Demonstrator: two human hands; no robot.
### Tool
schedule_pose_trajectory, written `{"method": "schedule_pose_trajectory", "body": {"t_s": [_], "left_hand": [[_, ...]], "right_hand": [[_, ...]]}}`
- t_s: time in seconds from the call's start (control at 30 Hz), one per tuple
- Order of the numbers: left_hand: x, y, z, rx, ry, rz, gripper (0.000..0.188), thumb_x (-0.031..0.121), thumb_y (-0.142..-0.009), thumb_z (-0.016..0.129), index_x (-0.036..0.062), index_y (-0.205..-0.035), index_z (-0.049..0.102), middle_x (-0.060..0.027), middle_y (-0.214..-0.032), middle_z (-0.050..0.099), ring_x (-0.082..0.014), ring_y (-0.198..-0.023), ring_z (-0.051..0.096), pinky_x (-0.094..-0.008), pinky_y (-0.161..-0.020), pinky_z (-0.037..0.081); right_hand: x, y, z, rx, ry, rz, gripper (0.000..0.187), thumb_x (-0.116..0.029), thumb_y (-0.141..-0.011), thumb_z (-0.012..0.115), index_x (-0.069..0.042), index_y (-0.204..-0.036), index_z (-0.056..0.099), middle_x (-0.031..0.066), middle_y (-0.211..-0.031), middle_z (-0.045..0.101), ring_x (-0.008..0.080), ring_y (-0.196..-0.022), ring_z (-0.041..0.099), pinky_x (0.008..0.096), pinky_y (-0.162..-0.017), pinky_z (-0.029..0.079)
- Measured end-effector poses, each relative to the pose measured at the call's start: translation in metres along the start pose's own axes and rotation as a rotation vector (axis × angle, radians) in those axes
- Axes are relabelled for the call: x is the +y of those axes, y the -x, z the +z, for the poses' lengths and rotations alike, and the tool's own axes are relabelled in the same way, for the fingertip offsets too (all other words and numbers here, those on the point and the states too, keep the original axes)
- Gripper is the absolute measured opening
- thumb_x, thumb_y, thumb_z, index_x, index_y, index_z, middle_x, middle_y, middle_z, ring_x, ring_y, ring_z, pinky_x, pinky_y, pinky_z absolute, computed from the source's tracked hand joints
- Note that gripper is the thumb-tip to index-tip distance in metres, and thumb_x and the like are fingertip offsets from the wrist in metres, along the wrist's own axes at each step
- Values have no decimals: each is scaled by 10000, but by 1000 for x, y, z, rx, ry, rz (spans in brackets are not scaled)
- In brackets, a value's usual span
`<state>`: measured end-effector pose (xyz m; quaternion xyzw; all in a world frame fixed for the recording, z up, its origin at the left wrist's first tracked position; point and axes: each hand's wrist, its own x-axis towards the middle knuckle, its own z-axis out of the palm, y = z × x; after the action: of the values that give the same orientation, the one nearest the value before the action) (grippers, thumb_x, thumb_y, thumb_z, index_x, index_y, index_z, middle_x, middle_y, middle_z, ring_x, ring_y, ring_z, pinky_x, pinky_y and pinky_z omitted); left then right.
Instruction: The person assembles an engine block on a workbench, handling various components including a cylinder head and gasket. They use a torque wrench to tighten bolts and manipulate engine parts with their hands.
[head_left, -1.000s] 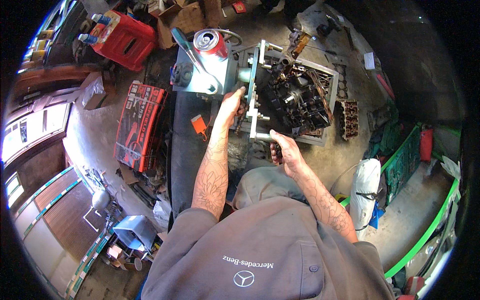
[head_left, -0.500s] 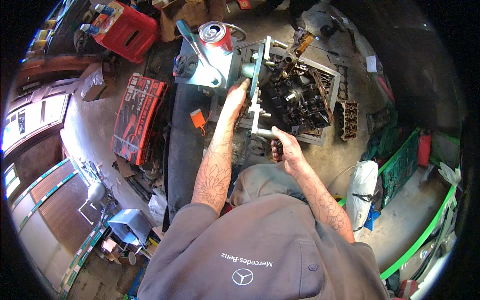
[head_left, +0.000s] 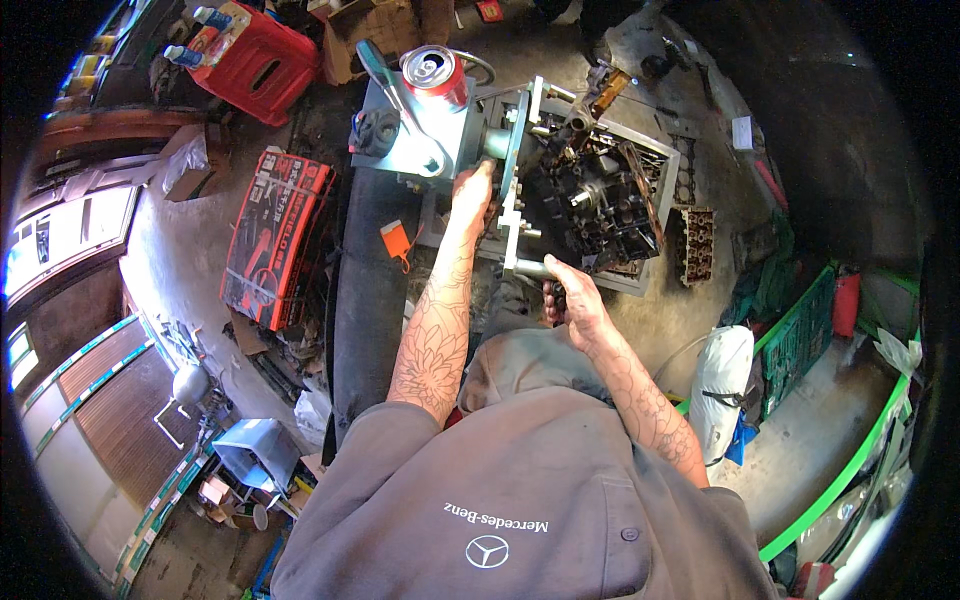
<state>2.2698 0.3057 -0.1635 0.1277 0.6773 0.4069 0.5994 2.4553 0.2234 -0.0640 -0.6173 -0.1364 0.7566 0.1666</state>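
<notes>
A metal stand head with a silver box (head_left: 450, 135) carries an upright plate (head_left: 517, 150) with several mounting arms and bolts. My left hand (head_left: 474, 195) is closed just below the box, beside the plate; what its fingers hold is hidden. My right hand (head_left: 583, 305) is at the plate's near end, its thumb against the tube of the lowest mounting arm (head_left: 530, 267) and its darkened fingers curled beneath. On the box lie a ratchet wrench (head_left: 400, 100) with a teal handle, an open red drink can (head_left: 435, 78) and a black round part (head_left: 376, 130).
Right of the plate, a dirty engine (head_left: 600, 205) rests in a metal-framed tray (head_left: 668, 165). Beyond it lies a cylinder head (head_left: 697, 245). To the left are a red-black box (head_left: 277, 240), an orange tag (head_left: 396, 240) and a red stool (head_left: 262, 70) with bottles. A green-framed barrier (head_left: 850, 470) curves at right.
My left hand has drawn slightly back toward me, its thumb leaving the shaft by the plate. My right hand stays at the lowest mounting arm.
</notes>
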Motion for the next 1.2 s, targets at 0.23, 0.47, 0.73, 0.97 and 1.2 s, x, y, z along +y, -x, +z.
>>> {"method": "schedule_pose_trajectory", "body": {"t_s": [0.23, 0.47, 0.73, 0.97, 1.2], "left_hand": [[-56, 22, -23, -65, 728, -417, 175, 187, -849, 440, 58, -884, 554, 26, -607, 375, -93, -483, 356, -226, -402, 311], [-53, 42, 8, -409, 942, -394, 299, 142, -903, 529, 119, -1201, 536, 51, -612, 386, -41, -425, 323, -159, -342, 250], [-59, 45, 40, -423, 1275, -230, 403, 239, -848, 554, 44, -1201, 554, 7, -601, 491, -99, -436, 402, -221, -372, 320], [-61, 44, 42, -411, 1227, -269, 361, 312, -831, 585, 27, -1052, 585, -21, -643, 557, -142, -474, 445, -264, -388, 282], [-49, 55, 66, -479, 1154, -381, 262, 291, -847, 503, 40, -869, 575, 12, -569, 416, -123, -484, 365, -255, -379, 285]], "right_hand": [[-8, 3, -1, 28, -37, -3, 349, -442, -855, 599, -120, -734, 538, -46, -582, 466, 57, -453, 424, 211, -404, 332], [-42, 4, -7, 53, 43, 36, 386, -472, -829, 619, -124, -709, 502, -52, -571, 451, 56, -445, 425, 210, -403, 332], [-55, 4, -11, 53, 155, 43, 402, -495, -837, 587, -128, -689, 510, -30, -564, 474, 88, -436, 458, 228, -401, 347], [-39, 7, -11, 79, 69, 48, 387, -472, -838, 595, -135, -698, 468, -23, -577, 451, 117, -466, 456, 245, -438, 364], [-20, 16, -32, 77, 27, -10, 349, -439, -868, 562, -123, -731, 504, -21, -591, 488, 99, -485, 484, 242, -455, 389]]}}
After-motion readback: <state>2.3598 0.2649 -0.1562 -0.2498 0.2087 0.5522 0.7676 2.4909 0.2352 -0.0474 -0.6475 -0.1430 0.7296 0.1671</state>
